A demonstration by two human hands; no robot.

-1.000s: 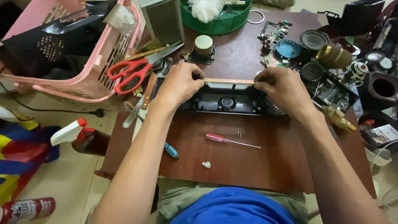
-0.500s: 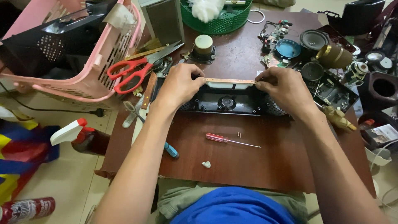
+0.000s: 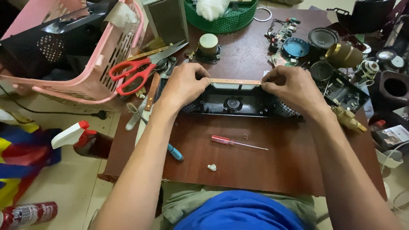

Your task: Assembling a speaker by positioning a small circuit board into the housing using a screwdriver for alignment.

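A dark wooden counter (image 3: 255, 170) fills the middle of the view, crowded along its far edge and right side. At its left a pink plastic basket (image 3: 106, 55) leans tilted over the counter's corner, with a black perforated panel inside it. A round green basket (image 3: 230, 19) sits at the far edge, and a grey speaker box (image 3: 167, 19) stands upright just left of it.

In the centre lies a long black plastic housing (image 3: 238, 104), open side up, with perforated ends and a round part in its middle. Along its far edge runs a thin tan strip (image 3: 235, 81). The left hand (image 3: 184, 85) pinches the strip's left end, and the right hand (image 3: 289, 87) pinches its right end; both are closed on the strip, fingers curled, well apart from each other.

Red-handled scissors (image 3: 136, 72) lie between the pink basket and the left hand. To the right sits a cluster of speaker drivers and circuit boards, among them a blue round part (image 3: 295, 47). A small speaker driver with a pale cap (image 3: 208, 44) stands just beyond the housing.

Nearer the person, a red-handled screwdriver (image 3: 236, 142) lies on bare wood, with tiny screws (image 3: 246, 136) just beside its shaft. A blue-handled tool (image 3: 174, 152) lies near the left forearm, and a small white scrap (image 3: 211, 167) rests close to the near edge.
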